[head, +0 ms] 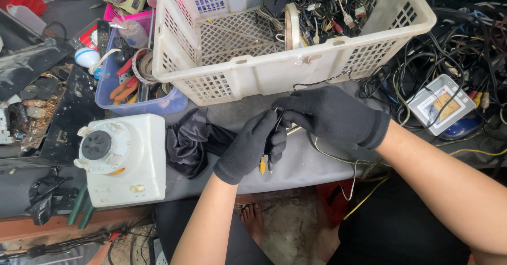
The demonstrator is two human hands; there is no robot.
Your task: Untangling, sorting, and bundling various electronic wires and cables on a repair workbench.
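Both hands wear black knit gloves and meet in front of a white plastic basket. My left hand is closed around a thin cable bundle whose plugs, one yellow-tipped, hang below the fist. My right hand pinches the same cable just above the left fist, fingers closed on it. A thin dark wire runs from the hands up toward the basket's front wall. Yellow and pale wires trail off to the right under my right wrist.
The basket holds tangled cables and adapters. A white blender base stands at the left, a dark cloth beside it. A blue tub of tools sits behind. A small meter lies among black cables at right.
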